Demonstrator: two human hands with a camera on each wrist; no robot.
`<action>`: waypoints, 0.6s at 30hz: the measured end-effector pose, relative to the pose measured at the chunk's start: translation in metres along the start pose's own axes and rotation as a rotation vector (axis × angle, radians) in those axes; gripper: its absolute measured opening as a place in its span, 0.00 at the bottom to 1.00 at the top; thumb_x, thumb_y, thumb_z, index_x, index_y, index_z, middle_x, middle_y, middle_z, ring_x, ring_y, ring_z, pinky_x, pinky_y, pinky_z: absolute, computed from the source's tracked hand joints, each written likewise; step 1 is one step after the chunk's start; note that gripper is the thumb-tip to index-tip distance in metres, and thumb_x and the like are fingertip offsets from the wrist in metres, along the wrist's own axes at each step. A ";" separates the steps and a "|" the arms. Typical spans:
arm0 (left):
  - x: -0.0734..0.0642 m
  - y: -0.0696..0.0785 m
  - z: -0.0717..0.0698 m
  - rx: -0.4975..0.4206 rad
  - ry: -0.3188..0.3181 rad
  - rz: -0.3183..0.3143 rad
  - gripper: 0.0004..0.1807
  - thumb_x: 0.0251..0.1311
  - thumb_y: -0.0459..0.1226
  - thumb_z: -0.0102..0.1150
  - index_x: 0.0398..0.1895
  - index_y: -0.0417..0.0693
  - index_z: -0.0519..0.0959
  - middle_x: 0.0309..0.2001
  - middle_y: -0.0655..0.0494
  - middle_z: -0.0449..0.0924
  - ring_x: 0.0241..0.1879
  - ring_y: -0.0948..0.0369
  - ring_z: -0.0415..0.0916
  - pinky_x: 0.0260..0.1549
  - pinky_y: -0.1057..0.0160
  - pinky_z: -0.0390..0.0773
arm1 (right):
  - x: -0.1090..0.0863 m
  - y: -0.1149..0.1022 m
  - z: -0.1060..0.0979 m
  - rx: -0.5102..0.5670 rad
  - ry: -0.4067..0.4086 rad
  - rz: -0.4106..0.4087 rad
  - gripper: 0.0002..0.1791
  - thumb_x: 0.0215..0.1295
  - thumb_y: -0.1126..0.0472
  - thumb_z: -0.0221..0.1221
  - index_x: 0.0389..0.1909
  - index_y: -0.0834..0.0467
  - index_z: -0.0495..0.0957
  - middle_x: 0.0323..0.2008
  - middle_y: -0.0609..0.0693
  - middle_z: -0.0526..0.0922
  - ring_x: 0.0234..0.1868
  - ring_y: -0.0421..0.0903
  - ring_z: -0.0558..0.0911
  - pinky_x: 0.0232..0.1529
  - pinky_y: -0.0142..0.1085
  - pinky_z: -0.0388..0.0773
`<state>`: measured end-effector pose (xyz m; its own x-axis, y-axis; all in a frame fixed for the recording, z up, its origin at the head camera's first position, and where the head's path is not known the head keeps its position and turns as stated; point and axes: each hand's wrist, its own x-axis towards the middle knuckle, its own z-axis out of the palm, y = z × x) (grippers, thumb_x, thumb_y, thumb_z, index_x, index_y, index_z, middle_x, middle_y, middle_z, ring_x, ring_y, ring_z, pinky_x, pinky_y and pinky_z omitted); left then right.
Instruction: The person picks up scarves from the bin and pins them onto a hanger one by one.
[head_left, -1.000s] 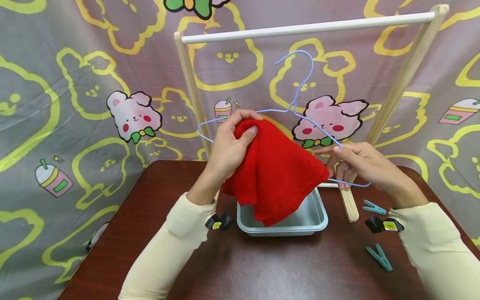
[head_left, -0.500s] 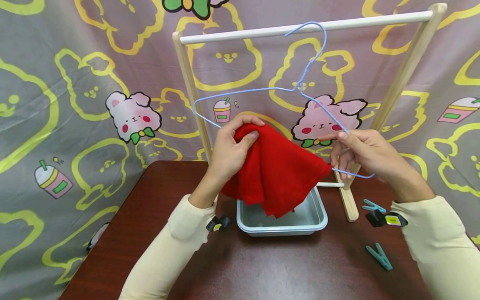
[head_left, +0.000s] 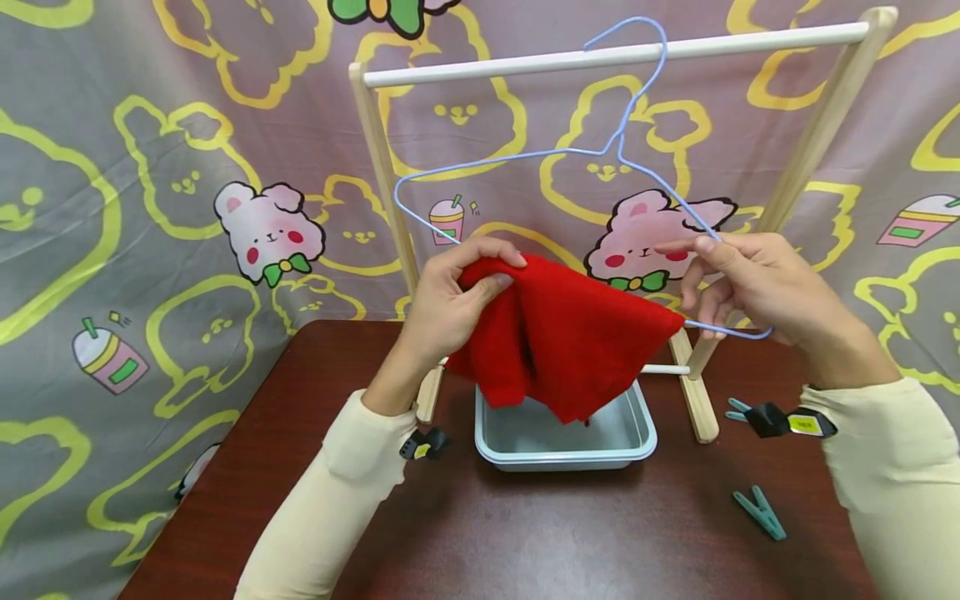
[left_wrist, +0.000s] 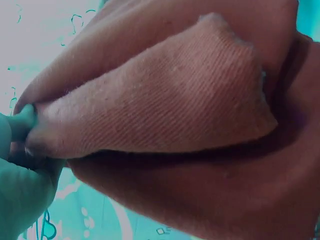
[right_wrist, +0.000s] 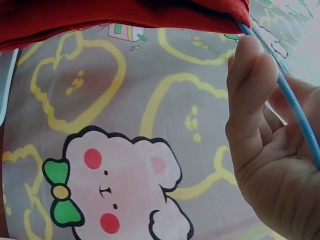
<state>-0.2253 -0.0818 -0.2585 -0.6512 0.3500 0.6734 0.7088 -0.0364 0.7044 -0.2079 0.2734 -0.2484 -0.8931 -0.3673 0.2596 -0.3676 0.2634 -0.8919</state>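
Observation:
A red cloth (head_left: 585, 342) lies folded over the lower bar of a blue wire hanger (head_left: 620, 143). My left hand (head_left: 447, 304) pinches cloth and bar between thumb and fingers, near the cloth's left end. In the left wrist view, the ribbed cloth (left_wrist: 160, 100) hangs down with oddly tinted colours. My right hand (head_left: 768, 279) pinches the hanger's right shoulder between thumb and index finger; its other fingers are bent near the lower bar. The hook overlaps the rack's white rod (head_left: 480, 70); whether it goes around the rod I cannot tell.
The rod spans two wooden posts (head_left: 813, 125) of a drying rack. Below the cloth stands a light blue basin (head_left: 566, 458) on the dark table (head_left: 540, 542). Two teal clothespins, a near one (head_left: 760, 512) and a far one (head_left: 738, 408), lie at the right. A patterned curtain hangs behind.
The hanger has risen and shifted right, its hook going from below the rod to overlapping it. My right hand has moved up and right with it. My left hand keeps its grip on the cloth.

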 end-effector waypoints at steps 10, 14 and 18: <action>-0.007 -0.005 -0.026 0.062 -0.052 -0.041 0.08 0.66 0.21 0.61 0.44 0.35 0.85 0.49 0.46 0.84 0.57 0.56 0.79 0.56 0.61 0.83 | -0.005 -0.010 -0.004 -0.035 0.037 -0.084 0.17 0.84 0.62 0.48 0.59 0.57 0.83 0.26 0.51 0.85 0.14 0.51 0.82 0.17 0.37 0.80; -0.008 -0.002 -0.032 0.078 -0.069 -0.067 0.08 0.66 0.22 0.62 0.44 0.36 0.86 0.50 0.47 0.85 0.56 0.55 0.79 0.53 0.61 0.84 | -0.005 -0.013 -0.003 -0.015 0.042 -0.099 0.16 0.84 0.62 0.48 0.56 0.60 0.85 0.26 0.52 0.85 0.14 0.50 0.81 0.17 0.37 0.80; -0.006 0.001 -0.036 0.070 -0.081 -0.072 0.08 0.66 0.23 0.63 0.45 0.37 0.86 0.52 0.49 0.85 0.59 0.55 0.79 0.56 0.60 0.83 | -0.007 -0.017 -0.004 -0.012 0.086 -0.105 0.16 0.83 0.62 0.50 0.56 0.62 0.84 0.25 0.53 0.85 0.14 0.50 0.81 0.17 0.36 0.79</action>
<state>-0.2301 -0.1177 -0.2538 -0.6789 0.4240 0.5995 0.6803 0.0561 0.7308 -0.1964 0.2746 -0.2333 -0.8684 -0.3156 0.3824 -0.4626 0.2384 -0.8539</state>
